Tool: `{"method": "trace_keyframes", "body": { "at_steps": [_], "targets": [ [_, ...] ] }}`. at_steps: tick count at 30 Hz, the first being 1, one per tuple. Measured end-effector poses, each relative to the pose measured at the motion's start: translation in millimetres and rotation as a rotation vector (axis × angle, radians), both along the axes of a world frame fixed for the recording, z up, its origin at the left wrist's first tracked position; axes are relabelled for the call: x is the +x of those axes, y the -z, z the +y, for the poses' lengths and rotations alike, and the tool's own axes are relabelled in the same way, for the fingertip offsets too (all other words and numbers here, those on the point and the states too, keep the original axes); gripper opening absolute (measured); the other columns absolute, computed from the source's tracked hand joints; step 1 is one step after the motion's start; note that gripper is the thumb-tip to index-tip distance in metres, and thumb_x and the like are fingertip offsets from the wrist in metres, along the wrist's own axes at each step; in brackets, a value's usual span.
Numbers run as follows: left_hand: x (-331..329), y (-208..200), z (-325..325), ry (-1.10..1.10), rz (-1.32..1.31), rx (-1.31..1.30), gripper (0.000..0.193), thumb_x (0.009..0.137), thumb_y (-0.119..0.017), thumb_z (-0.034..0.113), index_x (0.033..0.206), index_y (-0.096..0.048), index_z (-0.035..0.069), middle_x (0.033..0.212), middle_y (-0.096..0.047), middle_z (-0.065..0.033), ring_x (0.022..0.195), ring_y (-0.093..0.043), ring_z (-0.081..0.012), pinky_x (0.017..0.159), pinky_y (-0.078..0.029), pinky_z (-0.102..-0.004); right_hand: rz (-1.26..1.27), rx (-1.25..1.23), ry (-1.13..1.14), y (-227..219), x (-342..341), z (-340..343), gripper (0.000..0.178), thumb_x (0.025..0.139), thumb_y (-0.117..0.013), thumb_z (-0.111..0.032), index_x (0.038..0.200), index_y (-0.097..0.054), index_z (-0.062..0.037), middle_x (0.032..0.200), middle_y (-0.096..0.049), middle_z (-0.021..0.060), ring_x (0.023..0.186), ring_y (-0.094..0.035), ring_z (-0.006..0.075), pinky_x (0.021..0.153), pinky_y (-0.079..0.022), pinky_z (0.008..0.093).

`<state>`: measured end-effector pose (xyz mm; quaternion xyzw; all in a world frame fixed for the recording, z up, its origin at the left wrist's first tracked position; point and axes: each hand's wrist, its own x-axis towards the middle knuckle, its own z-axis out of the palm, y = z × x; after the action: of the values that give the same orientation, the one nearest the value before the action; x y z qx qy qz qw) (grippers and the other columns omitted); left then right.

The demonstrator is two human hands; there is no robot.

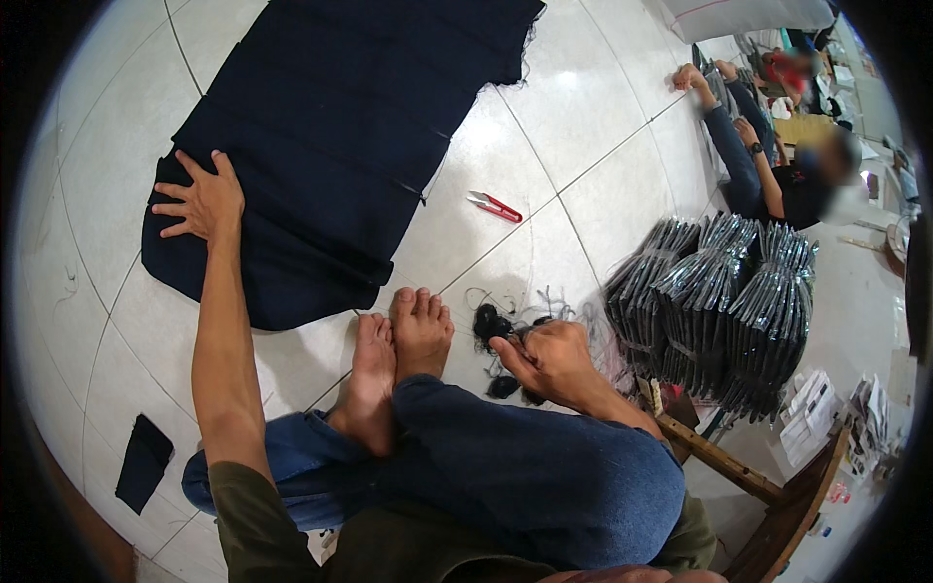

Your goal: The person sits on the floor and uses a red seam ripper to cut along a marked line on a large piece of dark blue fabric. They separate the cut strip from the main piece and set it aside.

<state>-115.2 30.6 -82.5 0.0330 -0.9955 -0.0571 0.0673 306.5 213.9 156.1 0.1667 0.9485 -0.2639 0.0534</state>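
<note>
A large piece of dark navy cloth (321, 146) lies spread on the tiled floor, with frayed edges and loose threads on its right side. My left hand (206, 199) presses flat on its left part, fingers spread. To the right of my bare feet, my right hand (554, 361) is closed, its fingers curled and thumb pointing left, just over the floor. Beside the thumb is a clump of black thread (491, 323), with more scraps around and under the hand. What its fingers hold is hidden. Red-handled thread snips (498, 206) lie on the floor right of the cloth.
Tied stacks of dark, plastic-wrapped folded garments (719, 306) stand at the right. Below them are a wooden frame (729, 462) and papers (812, 418). A small dark cloth scrap (145, 463) lies at lower left. Another person (748, 155) sits at upper right.
</note>
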Motion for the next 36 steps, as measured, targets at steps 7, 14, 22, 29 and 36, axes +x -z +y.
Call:
{"method": "trace_keyframes", "body": {
  "at_steps": [7, 14, 22, 29, 36],
  "targets": [
    [-1, 1, -6, -0.008, 0.057, -0.037, 0.078, 0.102, -0.035, 0.065, 0.166, -0.024, 0.023, 0.166, -0.011, -0.0368, 0.151, -0.006, -0.0619, 0.112, -0.003, -0.0807, 0.071, 0.056, -0.07, -2, 40, 24, 0.047, 0.087, -0.081, -0.02, 0.053, -0.052, -0.0058, 0.048, -0.05, 0.0128, 0.043, -0.054, 0.0318, 0.046, -0.042, 0.0421],
    [34, -24, 3, 0.001, 0.097, 0.28, 0.093, 0.1, -0.034, 0.073, 0.167, -0.01, 0.013, 0.164, -0.007, -0.0399, 0.153, -0.003, -0.0591, 0.114, 0.002, -0.0779, -0.336, -0.227, -0.163, 58, 6, 21, 0.053, 0.092, -0.076, -0.037, 0.057, -0.064, 0.0003, 0.048, -0.053, 0.0171, 0.044, -0.054, 0.0347, 0.049, -0.044, 0.0414],
    [72, -55, -45, -0.264, -0.098, 0.549, 0.1, 0.095, -0.055, 0.065, 0.165, -0.008, 0.011, 0.161, 0.014, -0.0432, 0.151, 0.013, -0.0601, 0.112, 0.003, -0.0799, 0.435, -0.579, -0.122, 81, -94, -60, 0.031, 0.101, -0.063, -0.023, 0.115, -0.073, 0.0022, 0.108, -0.075, 0.019, 0.091, -0.074, 0.0297, 0.08, -0.055, 0.0367],
    [50, -52, 16, -0.209, -0.291, 0.445, 0.119, 0.08, -0.061, 0.082, 0.166, -0.017, 0.012, 0.161, 0.014, -0.0445, 0.141, 0.026, -0.0693, 0.097, 0.016, -0.0876, 0.019, 0.426, -0.089, 111, -97, -43, 0.025, 0.094, -0.07, -0.023, 0.093, -0.073, 0.0017, 0.09, -0.074, 0.0191, 0.082, -0.072, 0.0351, 0.081, -0.053, 0.0428],
    [25, -3, 32, 0.01, 0.021, 0.181, 0.08, 0.101, -0.037, 0.06, 0.165, -0.024, 0.012, 0.166, -0.007, -0.0378, 0.147, 0.004, -0.0693, 0.107, 0.004, -0.0849, 0.173, 0.119, 0.003, 93, -84, -31, 0.043, 0.092, -0.075, -0.029, 0.059, -0.062, -0.0048, 0.057, -0.062, 0.0162, 0.05, -0.062, 0.035, 0.05, -0.048, 0.0426]
  ]
}}
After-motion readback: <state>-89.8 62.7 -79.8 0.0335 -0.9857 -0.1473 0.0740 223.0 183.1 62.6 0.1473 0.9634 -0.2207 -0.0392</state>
